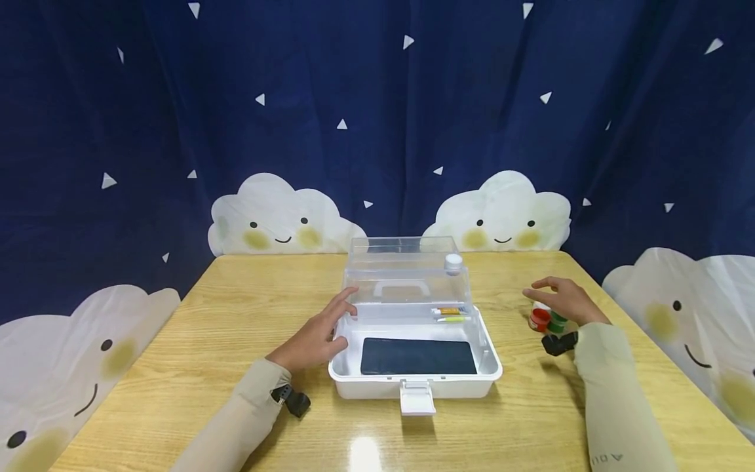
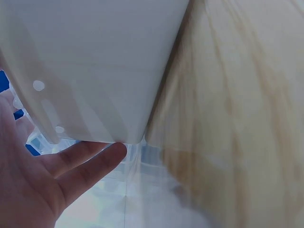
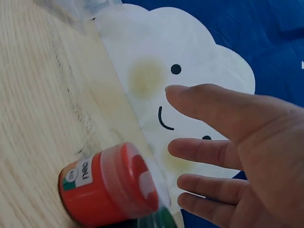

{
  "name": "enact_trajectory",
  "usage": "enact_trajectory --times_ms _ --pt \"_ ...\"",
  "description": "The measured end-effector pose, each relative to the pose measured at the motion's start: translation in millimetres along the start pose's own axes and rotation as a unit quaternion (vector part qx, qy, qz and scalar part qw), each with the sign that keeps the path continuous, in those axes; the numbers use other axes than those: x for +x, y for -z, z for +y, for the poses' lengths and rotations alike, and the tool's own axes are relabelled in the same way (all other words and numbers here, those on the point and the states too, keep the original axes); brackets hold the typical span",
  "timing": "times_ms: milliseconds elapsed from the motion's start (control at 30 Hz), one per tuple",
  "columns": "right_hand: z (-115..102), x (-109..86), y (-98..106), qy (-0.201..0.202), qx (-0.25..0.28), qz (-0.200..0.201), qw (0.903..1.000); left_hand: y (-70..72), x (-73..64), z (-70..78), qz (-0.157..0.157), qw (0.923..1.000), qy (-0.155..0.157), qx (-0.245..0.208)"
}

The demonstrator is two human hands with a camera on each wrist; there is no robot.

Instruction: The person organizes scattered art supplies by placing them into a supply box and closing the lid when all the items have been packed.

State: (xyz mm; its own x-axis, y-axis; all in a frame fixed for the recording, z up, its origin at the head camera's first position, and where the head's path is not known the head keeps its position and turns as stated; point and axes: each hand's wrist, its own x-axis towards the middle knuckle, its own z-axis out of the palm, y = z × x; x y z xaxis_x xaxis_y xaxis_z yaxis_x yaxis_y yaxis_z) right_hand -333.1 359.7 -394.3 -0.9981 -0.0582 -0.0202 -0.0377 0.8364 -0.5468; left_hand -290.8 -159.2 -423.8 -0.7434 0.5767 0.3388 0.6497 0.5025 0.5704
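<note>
A white box (image 1: 386, 391) with a raised clear lid (image 1: 407, 269) stands mid-table. Inside lie a dark flat rectangular object (image 1: 417, 356), an orange-and-white tube (image 1: 449, 311) and a yellow-green pen-like stick (image 1: 453, 319). My left hand (image 1: 318, 334) is at the box's left side, fingers spread around its edge; in the left wrist view the fingertips (image 2: 118, 151) are right by the box's corner. To the right, my right hand (image 1: 563, 298) hovers beside a red paint jar (image 3: 109, 185) and a green jar (image 1: 557, 322), fingers extended and holding nothing. A white jar (image 1: 539, 305) is partly hidden behind it.
A small white-capped container (image 1: 453, 263) shows at the lid's right side. The front latch (image 1: 417, 398) of the box hangs down. Wooden table (image 1: 265, 288) surrounds everything, and a dark blue curtain (image 1: 307, 78) with cloud shapes borders its back and sides.
</note>
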Motion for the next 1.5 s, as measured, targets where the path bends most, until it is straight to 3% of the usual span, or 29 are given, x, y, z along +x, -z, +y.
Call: enact_trajectory --times_ms 367,1033,1500 --pt "20.1 1.3 -7.2 -0.010 0.012 -0.003 0.9999 -1.9 -0.7 -1.0 -0.001 1.0000 0.003 0.002" --pt "33.8 3.0 -14.0 -0.008 -0.014 0.008 0.9998 0.8 -0.1 1.7 0.002 1.0000 -0.001 0.004" --pt "33.0 6.3 -20.4 -0.062 0.034 0.016 0.9973 0.8 0.4 -0.5 0.000 1.0000 0.004 0.000"
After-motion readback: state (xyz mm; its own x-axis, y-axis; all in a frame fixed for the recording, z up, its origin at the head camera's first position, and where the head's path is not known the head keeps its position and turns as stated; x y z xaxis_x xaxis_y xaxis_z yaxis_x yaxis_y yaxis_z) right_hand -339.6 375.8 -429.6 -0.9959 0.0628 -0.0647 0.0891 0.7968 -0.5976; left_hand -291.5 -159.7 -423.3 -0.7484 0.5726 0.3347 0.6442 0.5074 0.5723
